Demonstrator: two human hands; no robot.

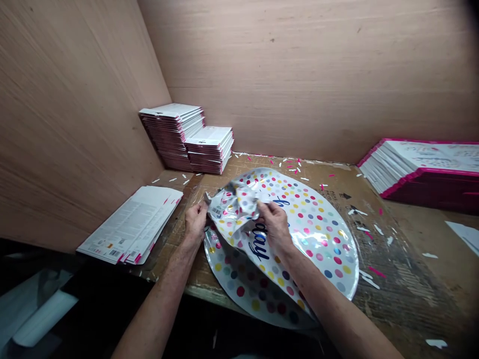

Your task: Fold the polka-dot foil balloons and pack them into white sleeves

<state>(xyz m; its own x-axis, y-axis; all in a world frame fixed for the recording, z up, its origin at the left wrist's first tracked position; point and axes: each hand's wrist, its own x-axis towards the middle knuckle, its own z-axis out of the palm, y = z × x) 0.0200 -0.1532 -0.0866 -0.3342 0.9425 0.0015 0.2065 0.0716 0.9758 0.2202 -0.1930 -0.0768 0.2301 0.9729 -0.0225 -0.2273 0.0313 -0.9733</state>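
Observation:
A round, flat foil balloon (pixel 318 219) with coloured dots and dark blue lettering lies on the cardboard-covered table, its near part hanging past the front edge. Its left side is crumpled and lifted. My left hand (pixel 196 219) is closed on the balloon's left edge, fingertips pinching the foil. With closed fingers, my right hand (pixel 275 222) grips the crumpled foil near the lettering. Between the two hands the foil is bunched up, and a small barcode shows on it.
Stacks of folded white and pink cards (pixel 172 134) stand in the back left corner. Flat printed cards (pixel 130 224) lie at the left. A pink-edged pile (pixel 434 172) sits at the right. Paper scraps are scattered over the cardboard (pixel 404 264). Wooden panels rise behind and left.

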